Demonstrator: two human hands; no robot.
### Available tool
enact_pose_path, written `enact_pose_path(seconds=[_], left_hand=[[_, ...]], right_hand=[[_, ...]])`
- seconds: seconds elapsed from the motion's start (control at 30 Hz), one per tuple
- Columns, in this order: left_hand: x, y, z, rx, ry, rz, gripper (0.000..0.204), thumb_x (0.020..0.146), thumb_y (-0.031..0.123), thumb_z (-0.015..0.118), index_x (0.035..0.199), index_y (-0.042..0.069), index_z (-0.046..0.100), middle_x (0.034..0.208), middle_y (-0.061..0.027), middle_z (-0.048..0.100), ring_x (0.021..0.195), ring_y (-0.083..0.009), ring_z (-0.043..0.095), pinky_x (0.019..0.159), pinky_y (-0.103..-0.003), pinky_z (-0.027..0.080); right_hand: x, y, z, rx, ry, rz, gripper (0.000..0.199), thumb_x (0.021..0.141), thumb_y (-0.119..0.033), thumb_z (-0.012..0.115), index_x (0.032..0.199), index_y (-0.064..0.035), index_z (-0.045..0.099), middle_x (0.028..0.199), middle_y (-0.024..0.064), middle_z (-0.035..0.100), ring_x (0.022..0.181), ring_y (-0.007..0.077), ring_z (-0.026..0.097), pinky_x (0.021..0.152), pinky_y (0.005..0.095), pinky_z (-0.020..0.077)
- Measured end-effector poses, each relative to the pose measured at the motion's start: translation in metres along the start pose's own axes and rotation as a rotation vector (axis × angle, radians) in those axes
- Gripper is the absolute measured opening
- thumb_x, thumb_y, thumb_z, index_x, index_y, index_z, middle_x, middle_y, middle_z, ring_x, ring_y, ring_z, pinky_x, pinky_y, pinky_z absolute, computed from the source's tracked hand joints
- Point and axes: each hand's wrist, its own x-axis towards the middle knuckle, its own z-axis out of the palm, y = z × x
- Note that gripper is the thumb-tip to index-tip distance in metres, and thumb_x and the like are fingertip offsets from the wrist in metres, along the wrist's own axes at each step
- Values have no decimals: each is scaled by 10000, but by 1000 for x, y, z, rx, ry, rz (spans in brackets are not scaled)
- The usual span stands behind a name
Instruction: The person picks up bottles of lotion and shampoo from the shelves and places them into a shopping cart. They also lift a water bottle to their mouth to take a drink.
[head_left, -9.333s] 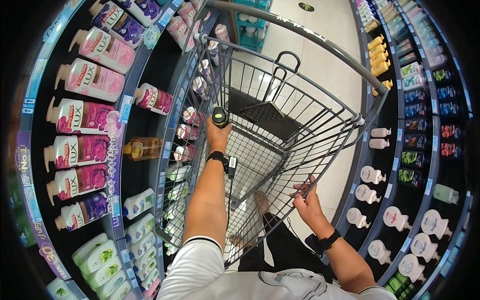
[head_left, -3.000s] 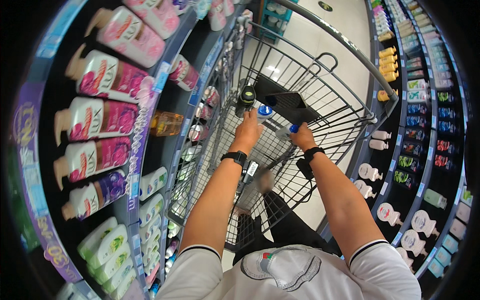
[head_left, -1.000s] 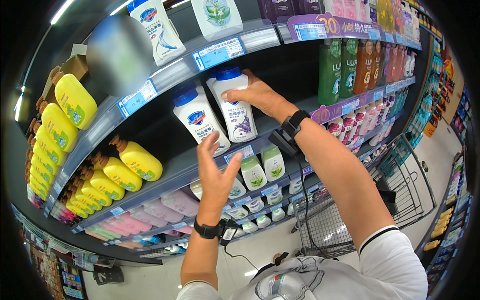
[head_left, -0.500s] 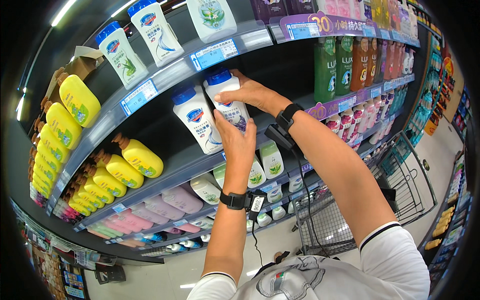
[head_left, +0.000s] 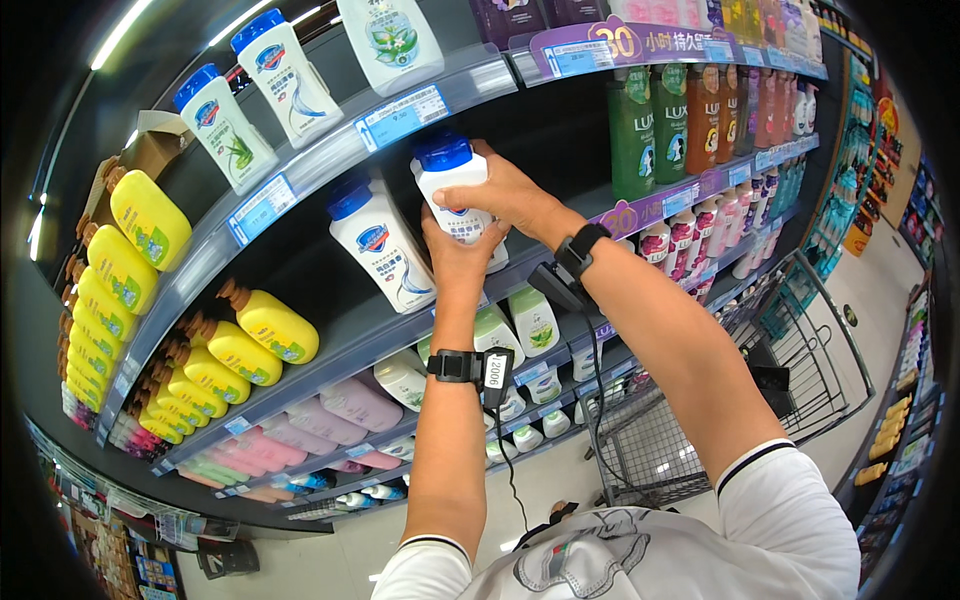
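Left hand (head_left: 462,262): clasped round white bottle (head_left: 463,226), low
Right hand (head_left: 518,197): clasped round it, higher
Shelf (head_left: 350,350) front edge: second bottle (head_left: 388,256), just left

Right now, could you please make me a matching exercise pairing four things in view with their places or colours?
1. bottle in the right hand
2. pump bottles at picture left
3. shopping cart
4. wristbands

A. black
B. standing on the floor
C. white with a blue cap
D. yellow

Pairs: 1-C, 2-D, 3-B, 4-A
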Motion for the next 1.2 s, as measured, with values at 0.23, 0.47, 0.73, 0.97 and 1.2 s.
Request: enact_pose_path(seconds=[0.23,0.47,0.73,0.97,1.2], left_hand=[[5,15,-14,-199,-298,61,710,664,101,904,1254,24,517,1128,-99,657,995,-205,660,863,-338,544],[-11,46,-22,259,-179,488,245,787,89,789,974,-42,701,944,-137,727,903,-242,685,841,-395,524],[-116,65,47,73,-578,-9,402,784,86,823,1119,-75,672,1082,-147,705,983,-218,665,883,-371,522],[-245,-12,183,-277,-1208,-535,693,680,115,891,1279,17,556,1169,-95,674,1051,-219,662,925,-363,533],[-370,-73,322,-375,-1416,-640,892,644,168,947,1373,43,449,1245,-119,635,1143,-246,636,943,-376,553]], right_hand=[[-41,-17,6,-214,117,-234,771,676,-285,876,1304,-42,500,1148,153,656,1067,244,654,949,361,515],[-72,-66,13,-426,229,-669,772,652,-239,887,1312,-58,531,1223,121,602,1135,252,623,983,355,498],[-200,-42,-42,-461,535,-282,784,590,-321,914,1217,-27,548,1146,153,610,1043,311,648,899,391,524],[-381,64,-118,-246,747,428,812,696,-311,871,1369,-38,508,1215,107,647,1119,206,635,995,351,486],[-519,128,-200,-267,854,780,847,676,-307,859,1398,-80,478,1240,124,636,1152,242,626,999,361,487]])
